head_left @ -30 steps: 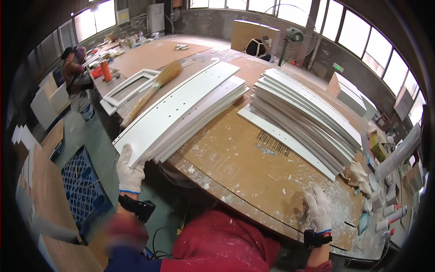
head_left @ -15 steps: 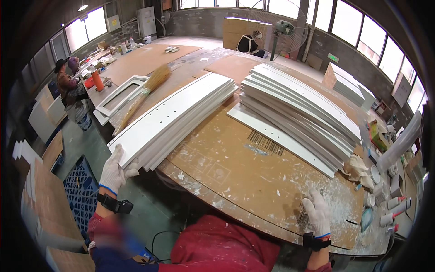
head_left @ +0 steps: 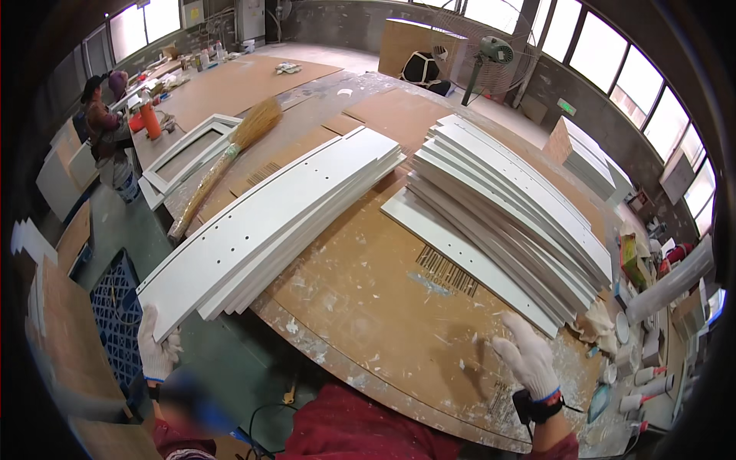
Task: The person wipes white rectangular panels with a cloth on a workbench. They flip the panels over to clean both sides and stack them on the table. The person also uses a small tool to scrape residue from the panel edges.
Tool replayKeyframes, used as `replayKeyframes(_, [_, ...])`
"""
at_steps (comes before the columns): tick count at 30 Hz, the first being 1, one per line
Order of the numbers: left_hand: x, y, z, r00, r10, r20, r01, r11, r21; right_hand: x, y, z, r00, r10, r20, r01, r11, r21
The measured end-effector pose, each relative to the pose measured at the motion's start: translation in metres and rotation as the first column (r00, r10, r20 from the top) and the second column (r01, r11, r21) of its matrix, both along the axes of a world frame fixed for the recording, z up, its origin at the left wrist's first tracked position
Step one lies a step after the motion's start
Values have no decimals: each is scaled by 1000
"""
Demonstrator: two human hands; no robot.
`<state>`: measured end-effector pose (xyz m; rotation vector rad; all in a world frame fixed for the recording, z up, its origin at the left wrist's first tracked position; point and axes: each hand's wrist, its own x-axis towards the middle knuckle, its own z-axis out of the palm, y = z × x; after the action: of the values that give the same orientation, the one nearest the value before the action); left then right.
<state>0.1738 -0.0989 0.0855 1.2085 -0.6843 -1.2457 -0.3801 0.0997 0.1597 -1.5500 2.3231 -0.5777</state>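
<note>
- Left hand (head_left: 157, 349), in a white work glove: grip closed round the near end of the top white board (head_left: 268, 218), at the corner that overhangs the bench (head_left: 368, 322) edge.
- That board tops a stack of boards (head_left: 307, 230) running away from the left grip, up and to the right across the bench; small drilled holes show along its face.
- Right hand (head_left: 529, 360), gloved, dark strap at the wrist: lies flat on the paint-spattered bench top, fingers spread, grip open, holding nothing.
- Just beyond the right grip: the near corner of a second, taller pile of white boards (head_left: 514, 207), fanned out.
- Right of the right grip: rag (head_left: 594, 322), paint pots and tubes, too small to sort.
- Below the left grip, on the floor: blue plastic crate (head_left: 115, 314).
- Beyond the left grip, past the stack: broom (head_left: 230, 157) lying on the bench, white frame (head_left: 188, 149) beside it.
- Far left: another person (head_left: 103, 126) at the bench.
- Far end: standing fan (head_left: 491, 54), windows.
</note>
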Motion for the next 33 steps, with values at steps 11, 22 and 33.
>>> replayKeyframes(11, [133,16,-74,979,121,166,-97,984,-149,72,-345,-3,668,574,-475,-730,630,-265])
replayKeyframes(22, [238,80,-117,119,218,969,-186,963,-194,83,-448,-31,631,692,-349,-727,685,43])
replayKeyframes(33, [189,52,-82,96,199,975,-45,980,-196,11,-507,-40,908,-189,-375,92,961,-261])
